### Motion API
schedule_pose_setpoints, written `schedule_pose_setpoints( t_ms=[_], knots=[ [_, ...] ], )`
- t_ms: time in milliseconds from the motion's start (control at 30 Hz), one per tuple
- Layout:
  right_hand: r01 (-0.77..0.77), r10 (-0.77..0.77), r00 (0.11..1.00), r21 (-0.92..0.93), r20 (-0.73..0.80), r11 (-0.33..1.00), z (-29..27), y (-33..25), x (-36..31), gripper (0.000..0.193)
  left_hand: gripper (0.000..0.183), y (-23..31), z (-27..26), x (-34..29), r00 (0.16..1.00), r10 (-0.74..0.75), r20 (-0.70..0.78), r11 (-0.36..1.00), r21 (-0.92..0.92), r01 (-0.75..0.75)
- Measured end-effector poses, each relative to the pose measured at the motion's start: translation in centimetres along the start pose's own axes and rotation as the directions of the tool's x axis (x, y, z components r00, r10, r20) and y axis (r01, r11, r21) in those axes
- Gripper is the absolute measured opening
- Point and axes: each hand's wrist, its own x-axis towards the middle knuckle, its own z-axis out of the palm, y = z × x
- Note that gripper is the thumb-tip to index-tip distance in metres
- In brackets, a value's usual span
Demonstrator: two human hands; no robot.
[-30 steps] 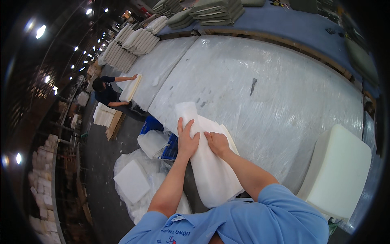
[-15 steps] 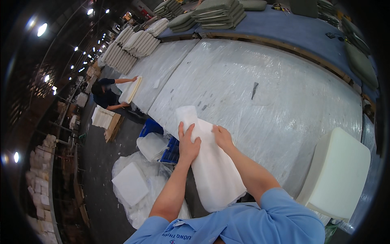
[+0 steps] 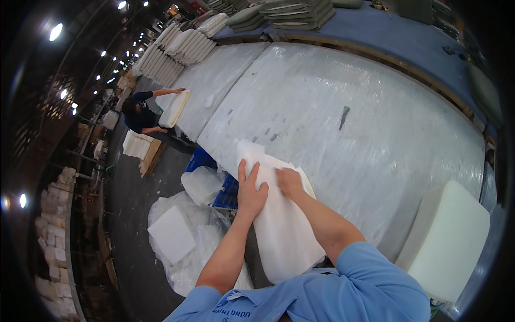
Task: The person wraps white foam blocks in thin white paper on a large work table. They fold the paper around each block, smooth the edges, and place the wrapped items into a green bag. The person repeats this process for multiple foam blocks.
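Note:
A long piece of soft white wadding lies from my body onto the near edge of the plastic-covered table. My left hand rests on top of its far part, thumb and fingers spread. Close by on the right, my right hand is bent over the wadding, its slightly blurred fingers curled together against it. A pale yellowish edge shows just beyond that hand; what it belongs to is mostly hidden. To my right, a thick white foam cushion sits on the table.
At left, a blue crate stands below the table edge, near clear plastic with a white block. A co-worker handles a cushion pad farther off. Stacked grey cushions lie on the blue table behind.
My right hand has moved left across the wadding, and its fingers have curled inward. The pale edge beside it has come into view. My left hand stays on the wadding.

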Motion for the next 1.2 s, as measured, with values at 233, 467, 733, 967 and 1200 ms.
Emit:
schedule_pose_setpoints(
  t_ms=[233,467,733,967,1200],
  knots=[
    [-0.212,0.243,0.969,0.334,-0.054,0.919,1.3,3.2,-3.1,0.04,0.064,-0.4,0.6,-1.1,0.999,-0.013,-0.052,0.999,0.03,0.014],
    [-0.187,0.174,0.982,0.439,0.072,0.879,-3.2,-5.4,5.7,0.061,0.066,1.5,0.9,0.0,0.998,-0.063,0.004,0.998,0.022,0.063],
    [-0.08,0.098,0.994,0.304,-0.046,0.949,-2.2,-7.3,5.1,0.051,0.052,-3.6,-2.1,5.5,0.969,-0.234,0.08,0.878,-0.41,0.246],
    [-0.065,0.08,0.995,0.251,-0.05,0.966,-0.6,-4.1,5.0,0.047,0.041,-4.5,1.2,8.3,0.995,-0.09,-0.04,0.995,-0.036,0.088],
    [-0.289,0.289,0.957,0.071,0.023,0.955,1.3,-0.4,5.0,0.04,0.035,-7.1,1.4,9.8,0.999,-0.003,-0.046,0.998,-0.061,0.0]
  ],
)
